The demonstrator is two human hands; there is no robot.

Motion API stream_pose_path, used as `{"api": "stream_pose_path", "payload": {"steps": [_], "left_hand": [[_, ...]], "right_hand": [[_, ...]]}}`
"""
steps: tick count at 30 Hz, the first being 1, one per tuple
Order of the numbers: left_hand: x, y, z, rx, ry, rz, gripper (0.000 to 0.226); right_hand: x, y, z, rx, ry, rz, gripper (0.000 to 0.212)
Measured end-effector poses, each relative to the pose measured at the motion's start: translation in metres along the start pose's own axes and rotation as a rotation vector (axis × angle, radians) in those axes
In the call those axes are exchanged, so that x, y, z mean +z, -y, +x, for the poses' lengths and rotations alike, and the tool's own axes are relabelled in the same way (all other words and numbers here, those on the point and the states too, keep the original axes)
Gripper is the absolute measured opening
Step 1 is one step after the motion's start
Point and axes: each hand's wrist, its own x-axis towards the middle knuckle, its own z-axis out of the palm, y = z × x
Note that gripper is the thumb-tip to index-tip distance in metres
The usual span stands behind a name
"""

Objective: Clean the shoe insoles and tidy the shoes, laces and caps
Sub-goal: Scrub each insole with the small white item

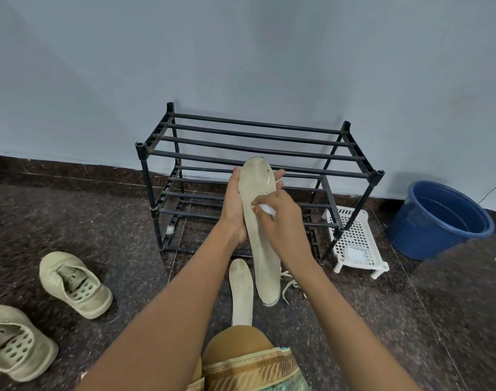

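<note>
Left hand [234, 210] grips a long flat insole [256, 187] from behind, thumb curled on its left edge and fingertips wrapped round the right edge. The insole is off-white and fabric-topped with a rounded toe. It is held up off the floor [100, 221], toe end up and stained, heel end hanging low. Right hand [283, 224] pinches a small white wipe [268, 208] between curled fingers and presses it on the insole's middle. It could be tissue or cloth; motion blur makes it hard to tell.

A second insole [241, 289], same shape and pale colour, lies flat on the floor just beside the held one's heel, its near end hidden behind a knee [235, 342] in tan cloth. Pale flat laces [289, 283] lie loose on the floor to the right of it.

Near the floor's left edge sits a beige shoe [77, 283] with a perforated footbed showing. The other shoe [12, 342] is closer to the near-left corner.

The floor is dark speckled stone. At its far edge, against the pale blue wall [241, 66], stands a black rack [258, 152] of round bars with two tiers. Right of it is a white perforated plastic basket [354, 230] on short legs with a white pad [354, 253] inside, then a round blue plastic bucket [416, 221].
</note>
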Motion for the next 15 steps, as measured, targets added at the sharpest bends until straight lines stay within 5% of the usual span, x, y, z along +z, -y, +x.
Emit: {"api": "stream_pose_path", "payload": {"steps": [15], "left_hand": [[0.003,-0.001,-0.002,0.024,0.002,-0.023,0.075]], "right_hand": [[0.001,-0.010,0.000,0.005,-0.148,-0.123,0.018]]}}
